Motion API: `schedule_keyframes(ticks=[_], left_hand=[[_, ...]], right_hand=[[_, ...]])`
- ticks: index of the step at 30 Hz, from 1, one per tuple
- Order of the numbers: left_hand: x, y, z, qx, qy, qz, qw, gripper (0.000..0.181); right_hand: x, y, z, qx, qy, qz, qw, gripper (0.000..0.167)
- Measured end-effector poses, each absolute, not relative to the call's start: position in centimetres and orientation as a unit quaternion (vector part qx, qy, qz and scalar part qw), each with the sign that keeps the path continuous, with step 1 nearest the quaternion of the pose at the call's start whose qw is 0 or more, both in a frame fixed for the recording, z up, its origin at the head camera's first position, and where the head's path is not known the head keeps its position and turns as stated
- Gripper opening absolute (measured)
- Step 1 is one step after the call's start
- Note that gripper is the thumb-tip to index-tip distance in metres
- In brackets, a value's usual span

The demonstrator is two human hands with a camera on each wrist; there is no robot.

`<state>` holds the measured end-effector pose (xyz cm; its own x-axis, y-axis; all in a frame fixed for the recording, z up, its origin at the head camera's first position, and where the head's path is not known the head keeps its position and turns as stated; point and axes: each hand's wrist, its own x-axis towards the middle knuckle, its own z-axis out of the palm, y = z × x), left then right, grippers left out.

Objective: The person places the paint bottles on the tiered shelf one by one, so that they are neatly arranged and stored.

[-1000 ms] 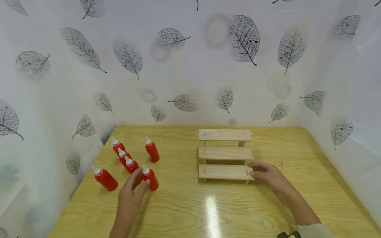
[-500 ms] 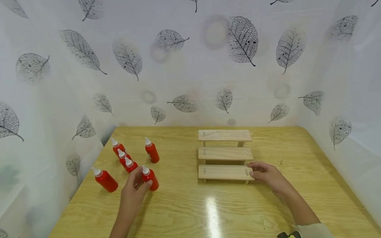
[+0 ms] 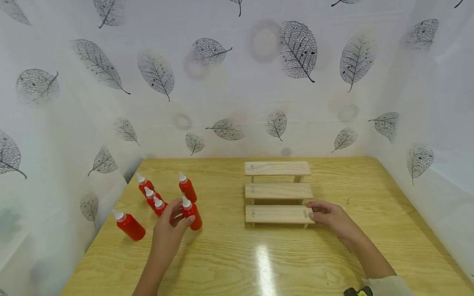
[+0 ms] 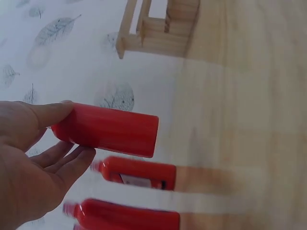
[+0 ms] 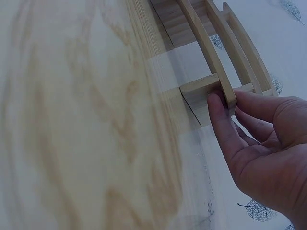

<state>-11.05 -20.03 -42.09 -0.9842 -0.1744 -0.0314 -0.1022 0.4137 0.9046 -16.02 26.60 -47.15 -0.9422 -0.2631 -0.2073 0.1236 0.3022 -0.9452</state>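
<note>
My left hand (image 3: 167,232) grips a red squeeze bottle (image 3: 194,217) with a white pointed nozzle, thumb on one side and fingers on the other. In the left wrist view this bottle (image 4: 115,130) is off the table, its nozzle end hidden by the hand. At the right, a three-tier wooden step rack (image 3: 277,213) stands on the table. My right hand (image 3: 335,220) pinches the right end of its lowest board, as the right wrist view shows with the thumb (image 5: 220,117) against the board's edge.
More red bottles stand at the left: one behind the held bottle (image 3: 187,190), one at the front left (image 3: 131,228), and a cluster (image 3: 145,187) between. A leaf-patterned white curtain (image 3: 237,90) surrounds the wooden table (image 3: 222,263) at the back and sides.
My left hand has lifted the red squeeze bottle and moved it slightly away from me and to the right. The right hand keeps its hold on the rack, which has stayed put.
</note>
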Motion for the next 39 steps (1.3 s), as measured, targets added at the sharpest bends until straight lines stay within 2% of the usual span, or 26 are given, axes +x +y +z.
schedule_keyframes(ticks=[11, 20, 28, 39], left_hand=[[-14.7, -16.1, -39.4, -0.040, -0.819, -0.571, 0.047, 0.057], [-18.8, -11.0, -37.2, -0.148, -0.785, -0.596, 0.074, 0.051], [-22.4, -6.0, -35.3, -0.179, -0.766, -0.612, 0.073, 0.052], [-25.9, -0.1, -34.7, -0.190, -0.761, -0.619, 0.025, 0.057]], right_hand=[[-16.1, 26.3, -47.2, -0.061, 0.784, -0.597, 0.160, 0.056], [-16.3, 26.2, -47.2, -0.053, 0.779, -0.605, 0.158, 0.055], [-16.1, 26.3, -47.3, -0.049, 0.778, -0.606, 0.158, 0.053], [-15.8, 26.5, -47.2, -0.048, 0.771, -0.613, 0.165, 0.056]])
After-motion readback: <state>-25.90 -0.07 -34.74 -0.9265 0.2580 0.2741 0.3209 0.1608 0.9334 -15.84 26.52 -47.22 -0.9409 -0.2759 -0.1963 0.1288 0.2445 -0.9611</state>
